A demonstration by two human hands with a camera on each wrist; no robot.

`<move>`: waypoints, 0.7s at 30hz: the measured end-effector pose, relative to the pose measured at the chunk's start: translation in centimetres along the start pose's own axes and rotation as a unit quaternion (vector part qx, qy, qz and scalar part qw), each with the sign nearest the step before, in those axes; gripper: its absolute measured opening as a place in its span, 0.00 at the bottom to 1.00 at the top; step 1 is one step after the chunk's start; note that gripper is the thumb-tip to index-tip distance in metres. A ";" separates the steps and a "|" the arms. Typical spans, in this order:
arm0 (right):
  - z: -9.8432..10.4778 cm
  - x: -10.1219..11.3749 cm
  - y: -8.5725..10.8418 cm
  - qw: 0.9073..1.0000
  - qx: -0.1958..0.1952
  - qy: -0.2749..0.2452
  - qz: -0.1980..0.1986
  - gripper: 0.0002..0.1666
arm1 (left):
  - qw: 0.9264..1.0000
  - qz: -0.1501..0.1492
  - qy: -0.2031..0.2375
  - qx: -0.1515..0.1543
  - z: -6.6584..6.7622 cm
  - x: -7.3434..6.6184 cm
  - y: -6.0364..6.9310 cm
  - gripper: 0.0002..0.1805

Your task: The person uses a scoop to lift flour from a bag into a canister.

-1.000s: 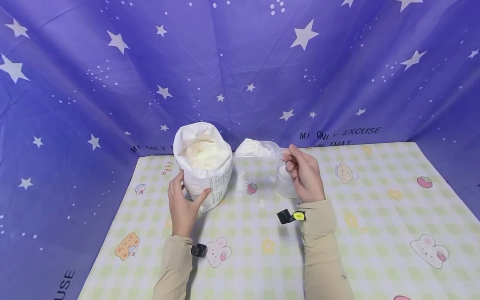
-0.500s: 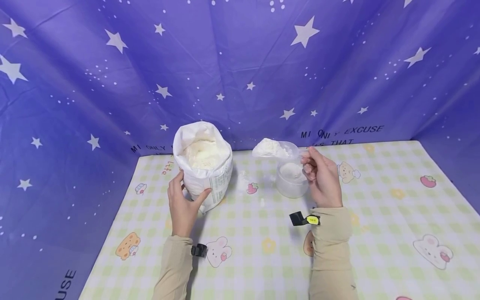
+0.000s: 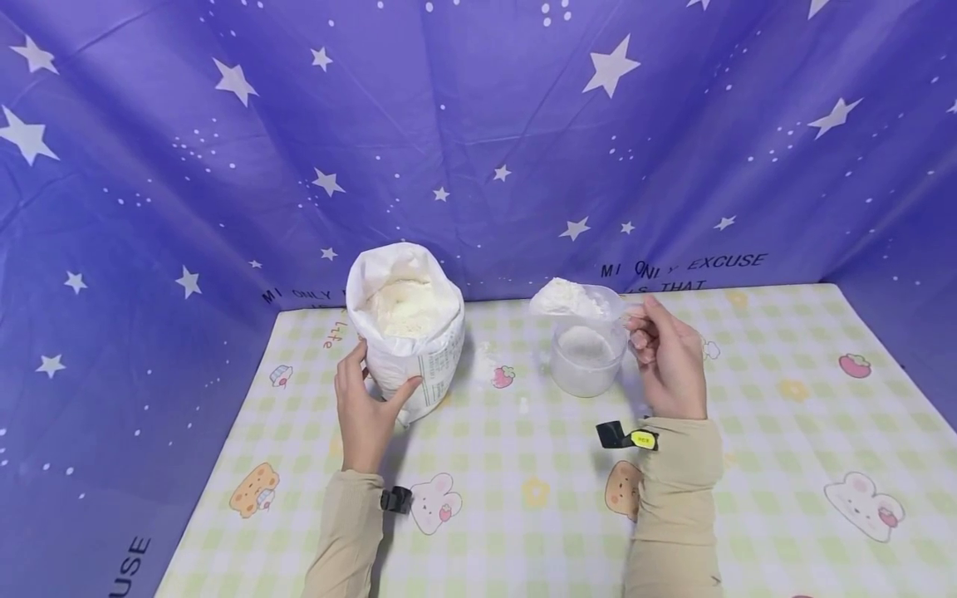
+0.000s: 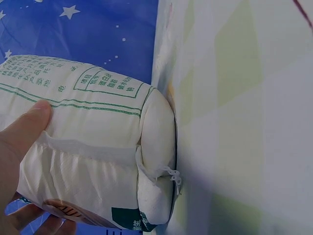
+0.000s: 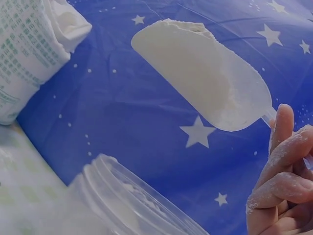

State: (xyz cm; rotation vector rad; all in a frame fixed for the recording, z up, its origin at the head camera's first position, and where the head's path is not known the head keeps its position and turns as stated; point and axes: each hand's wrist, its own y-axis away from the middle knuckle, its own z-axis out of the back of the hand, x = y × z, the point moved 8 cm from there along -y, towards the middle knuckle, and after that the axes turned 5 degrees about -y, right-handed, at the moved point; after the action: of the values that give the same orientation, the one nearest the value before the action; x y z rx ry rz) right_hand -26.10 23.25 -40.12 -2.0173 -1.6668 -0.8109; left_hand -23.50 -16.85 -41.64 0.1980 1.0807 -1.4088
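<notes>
On the left, the left hand (image 3: 368, 411) holds the lower side of the white bag (image 3: 429, 365), its thumb on the printed face and its fingers on the opposite side, spread about as wide as the bag is thick. That span probably serves to steady a soft sack that might otherwise slump. The bag stands on the cloth-covered bench (image 3: 516, 544), leaning slightly, its mouth rolled wide open so the powder (image 3: 404, 309) inside is exposed, presumably to leave room for reaching in.

To the right of the bag, a faint white patch (image 3: 484, 362) on the cloth looks like spilled powder. Further right stands the clear tub (image 3: 586, 375), upright and uncovered, with some powder inside; its place near the bag likely makes for a short carry.

Above the tub, apart from it, hangs the clear scoop (image 5: 205, 83), heaped at its front end. It is held roughly level, which should stop the load from sliding off.

Rightmost, the right hand (image 3: 674, 365) pinches the scoop's handle (image 5: 267, 115), fingers closed in and dusted white; gripping from the handle's end probably leaves the bowl unobstructed.
</notes>
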 end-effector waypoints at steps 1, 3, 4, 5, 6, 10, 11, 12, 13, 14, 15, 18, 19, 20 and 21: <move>0.1 0.2 0.0 1.000 -0.002 0.000 0.003 0.15 | 1.000 0.001 0.000 0.000 0.0 0.0 0.0 0.48; 0.5 0.5 0.0 1.000 -0.005 -0.003 0.009 0.15 | 1.000 0.003 0.000 0.002 -0.1 0.0 0.0 0.48; 0.6 0.6 0.0 1.000 -0.006 -0.004 0.013 0.14 | 1.000 0.004 -0.001 0.002 -0.1 0.0 0.0 0.48; 0.8 0.8 0.0 1.000 -0.008 -0.003 0.017 0.14 | 1.000 0.004 -0.001 0.003 -0.1 0.0 0.0 0.48; 0.9 1.0 0.0 1.000 -0.009 0.000 0.021 0.14 | 1.000 0.004 -0.001 0.003 -0.1 0.1 0.0 0.48; 1.3 1.5 0.2 0.999 -0.014 0.008 0.033 0.13 | 1.000 0.003 -0.002 0.002 -0.1 0.1 0.1 0.48; 1.4 1.6 0.2 0.999 -0.015 0.009 0.035 0.13 | 1.000 0.003 -0.002 0.001 -0.1 0.1 0.1 0.48; 1.5 1.6 0.2 0.999 -0.016 0.009 0.037 0.13 | 1.000 0.003 -0.003 0.001 -0.1 0.2 0.1 0.48; 1.7 1.8 0.3 0.999 -0.019 0.011 0.039 0.13 | 1.000 0.003 -0.003 0.001 -0.1 0.2 0.1 0.48; 1.8 1.9 0.3 0.999 -0.020 0.012 0.041 0.13 | 1.000 0.004 -0.003 0.001 -0.1 0.2 0.0 0.48; 1.9 2.0 0.3 0.999 -0.022 0.013 0.042 0.13 | 1.000 0.004 -0.004 0.001 -0.1 0.2 0.0 0.48; 2.3 2.5 0.4 0.998 -0.027 0.016 0.046 0.13 | 1.000 0.005 -0.005 0.001 0.0 0.2 0.0 0.48; 2.5 2.6 0.5 0.998 -0.029 0.019 0.047 0.13 | 1.000 0.005 -0.006 0.001 0.0 0.2 0.0 0.48; 2.6 2.8 0.6 0.998 -0.032 0.023 0.049 0.13 | 1.000 0.004 -0.006 0.002 0.0 0.1 0.0 0.48; 2.8 3.0 0.7 0.998 -0.036 0.030 0.051 0.13 | 1.000 0.005 -0.007 0.003 -0.1 0.1 0.0 0.48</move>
State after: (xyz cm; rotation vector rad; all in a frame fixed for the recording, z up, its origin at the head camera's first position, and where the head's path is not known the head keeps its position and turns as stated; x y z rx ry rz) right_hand -24.56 27.14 -40.22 -2.0868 -1.5078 -0.8981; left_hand -23.54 -16.89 -41.78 0.1967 1.0640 -1.4032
